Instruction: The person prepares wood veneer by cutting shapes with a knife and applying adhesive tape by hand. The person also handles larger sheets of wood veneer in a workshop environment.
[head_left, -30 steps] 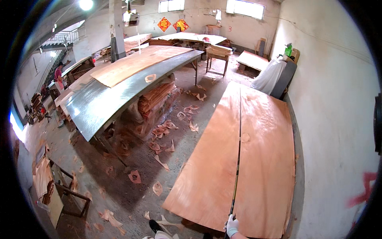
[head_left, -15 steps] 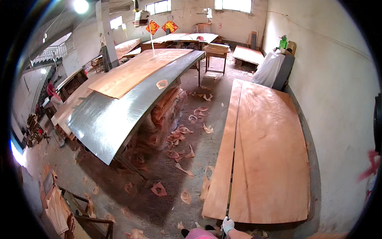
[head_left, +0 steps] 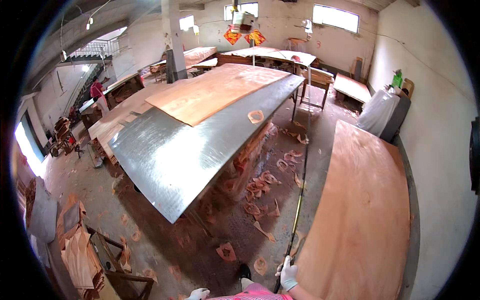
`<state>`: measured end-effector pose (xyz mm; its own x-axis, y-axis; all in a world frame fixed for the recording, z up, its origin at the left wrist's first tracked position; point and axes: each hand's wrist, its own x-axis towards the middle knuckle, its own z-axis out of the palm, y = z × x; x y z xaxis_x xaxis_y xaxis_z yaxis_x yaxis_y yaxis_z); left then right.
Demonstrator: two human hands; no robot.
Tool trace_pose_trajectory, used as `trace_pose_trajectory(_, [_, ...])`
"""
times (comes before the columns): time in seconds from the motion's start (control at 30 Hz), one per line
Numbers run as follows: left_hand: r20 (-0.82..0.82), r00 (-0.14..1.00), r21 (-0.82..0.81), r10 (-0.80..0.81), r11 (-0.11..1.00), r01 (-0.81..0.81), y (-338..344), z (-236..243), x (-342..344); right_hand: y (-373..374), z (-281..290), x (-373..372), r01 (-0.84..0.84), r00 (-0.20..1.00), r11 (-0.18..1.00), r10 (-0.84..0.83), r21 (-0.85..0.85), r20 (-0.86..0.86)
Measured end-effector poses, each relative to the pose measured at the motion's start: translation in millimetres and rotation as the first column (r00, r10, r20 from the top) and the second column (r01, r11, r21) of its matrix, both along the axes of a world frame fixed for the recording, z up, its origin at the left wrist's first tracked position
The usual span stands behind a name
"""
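Note:
A long thin dark pole (head_left: pixel 299 200) with a yellowish stretch slants up and away from my right hand (head_left: pixel 288 275). That hand wears a white glove, and its fingers are wrapped round the pole near the lower end. Seen from here, the pole crosses the aisle floor just left of a stack of large reddish-brown wood veneer sheets (head_left: pixel 367 210). At the bottom edge, my left hand (head_left: pixel 199 294), also white-gloved, is partly cut off. It appears open, its fingers loosely extended and holding nothing.
A metal-topped table (head_left: pixel 165 155) stands left of the aisle, with a veneer sheet (head_left: pixel 225 90) on it. Veneer scraps (head_left: pixel 257 187) litter the floor. At lower left is a wooden frame (head_left: pixel 120 250) beside stacked offcuts. Another person (head_left: pixel 98 92) stands far left.
My right hand has carried the pole left, from over the veneer stack to over the aisle. My view has shifted left, and my left hand has come into sight.

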<state>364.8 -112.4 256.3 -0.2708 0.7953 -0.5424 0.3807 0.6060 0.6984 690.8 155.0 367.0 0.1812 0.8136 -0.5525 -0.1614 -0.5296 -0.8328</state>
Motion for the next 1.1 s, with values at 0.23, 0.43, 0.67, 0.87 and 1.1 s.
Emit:
trace_pose_trajectory(0.23, [0.007, 0.973, 0.177, 0.230, 0.958, -0.228, 176.3, 76.4, -76.7, 160.1, 57.1, -154.9, -0.253, 0.957, 0.962, 0.265, 0.106, -0.116])
trace_pose_trajectory(0.43, [0.560, 0.739, 0.193, 0.376, 0.808, -0.557, 271.2, 144.9, -138.7, 201.0, 64.4, -318.8, -0.621, 0.746, 0.780, 0.619, 0.081, -0.244])
trace_pose_trajectory(0.67, [0.340, 0.790, -0.056, 0.511, 0.849, -0.525, 314.8, 181.0, -232.4, 260.9, 58.1, -410.6, -0.978, 0.204, 0.207, 0.966, -0.001, 0.157])
trace_pose_trajectory(0.87, [0.289, 0.767, -0.062, 0.573, 0.810, -0.583, 325.3, 201.3, -270.9, 412.9, 71.7, -474.2, -0.778, 0.620, 0.621, 0.783, 0.092, -0.048])
trace_pose_trajectory(1.1, [0.154, 0.672, -0.011, 0.725, 0.681, -0.732, 392.8, 212.1, -287.9, 574.9, 78.8, -613.8, -0.892, 0.450, 0.437, 0.883, 0.120, 0.132])
